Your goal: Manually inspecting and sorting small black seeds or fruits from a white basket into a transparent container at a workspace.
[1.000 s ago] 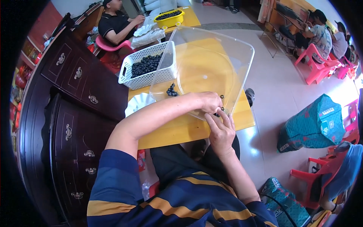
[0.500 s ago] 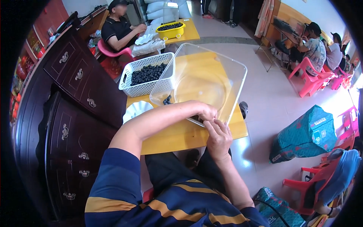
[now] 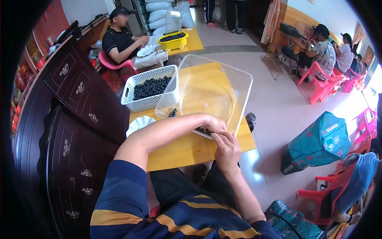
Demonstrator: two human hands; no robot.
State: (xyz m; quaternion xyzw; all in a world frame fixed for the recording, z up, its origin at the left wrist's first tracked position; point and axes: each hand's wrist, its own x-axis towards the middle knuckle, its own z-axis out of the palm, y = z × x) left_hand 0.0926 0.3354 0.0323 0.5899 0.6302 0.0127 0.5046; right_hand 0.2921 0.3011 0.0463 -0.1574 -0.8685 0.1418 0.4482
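Note:
My left hand [image 3: 215, 124] reaches across a large clear plastic bin [image 3: 243, 99], its fingers curled at the near right corner. Meeting it there is my right hand [image 3: 227, 148], closed in a pinch at the bin's near edge. Whatever the fingertips hold is too small or hidden. Small dark round pieces [image 3: 203, 130] lie along the bin's near side, partly covered by my left hand. Just beyond my left forearm is a little cluster of black round pieces [image 3: 172, 113]. A white scalloped dish [image 3: 139, 124] is partly hidden behind that forearm.
A white perforated basket [image 3: 148, 104] of black round pieces stands on the yellow table [image 3: 187, 153]. Dark wooden drawers [image 3: 75, 115] flank the left. Another person sits at a far table with a yellow tub [image 3: 174, 43]. A teal bag [image 3: 314, 145] stands on the floor at right.
The whole view has shifted slightly. Both hands stay together at the bin's near right corner, and a bit more of the dark pieces shows beside my left hand.

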